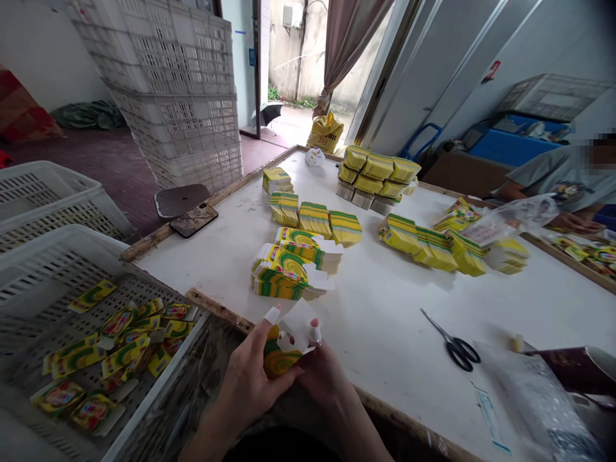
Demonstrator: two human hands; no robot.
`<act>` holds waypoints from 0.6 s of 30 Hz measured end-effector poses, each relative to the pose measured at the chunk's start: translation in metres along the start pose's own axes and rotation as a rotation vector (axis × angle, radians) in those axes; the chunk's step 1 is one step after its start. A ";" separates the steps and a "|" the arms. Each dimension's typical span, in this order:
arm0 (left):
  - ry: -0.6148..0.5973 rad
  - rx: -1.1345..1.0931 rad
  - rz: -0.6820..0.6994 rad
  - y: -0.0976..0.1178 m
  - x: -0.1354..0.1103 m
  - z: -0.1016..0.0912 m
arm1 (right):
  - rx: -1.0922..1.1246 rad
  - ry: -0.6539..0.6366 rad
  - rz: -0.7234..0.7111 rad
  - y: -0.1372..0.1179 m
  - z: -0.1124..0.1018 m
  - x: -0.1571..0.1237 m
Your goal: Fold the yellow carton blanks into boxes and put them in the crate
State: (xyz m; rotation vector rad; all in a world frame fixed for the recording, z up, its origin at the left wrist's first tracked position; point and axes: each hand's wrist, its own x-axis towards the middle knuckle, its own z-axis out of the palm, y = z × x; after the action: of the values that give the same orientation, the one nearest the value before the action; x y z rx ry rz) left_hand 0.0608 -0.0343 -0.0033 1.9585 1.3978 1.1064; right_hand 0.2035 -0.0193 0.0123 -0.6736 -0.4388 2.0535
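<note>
Both my hands grip one small yellow-green printed carton at the near edge of the white table. My left hand wraps its left side, with tape on a fingertip. My right hand pinches the right side beside the carton's white flaps. Just beyond the hands lie two stacks of flat cartons of the same print.
More bundled carton stacks cover the table's middle and far side. Scissors lie to the right. A white crate at left holds several folded cartons. A phone rests on a stool. Another person works at far right.
</note>
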 end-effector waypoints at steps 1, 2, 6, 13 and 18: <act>-0.011 0.036 0.016 -0.001 0.000 0.000 | 0.000 0.000 -0.013 -0.002 -0.001 -0.002; -0.012 0.069 0.029 -0.001 0.001 0.000 | -0.012 0.007 -0.036 -0.005 -0.002 -0.003; 0.021 0.159 0.068 -0.001 0.005 0.001 | -0.103 0.094 -0.166 -0.009 -0.011 -0.010; 0.077 0.234 0.161 0.000 0.009 0.005 | -0.245 0.134 -0.212 -0.008 -0.014 -0.008; 0.082 0.269 0.122 -0.003 0.008 0.005 | -0.512 0.156 -0.186 -0.023 -0.010 0.000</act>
State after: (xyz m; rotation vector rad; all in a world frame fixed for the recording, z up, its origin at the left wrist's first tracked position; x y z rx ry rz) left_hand 0.0639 -0.0258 -0.0060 2.2352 1.5574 1.1111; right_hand 0.2244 -0.0067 0.0168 -1.0443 -0.9144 1.7044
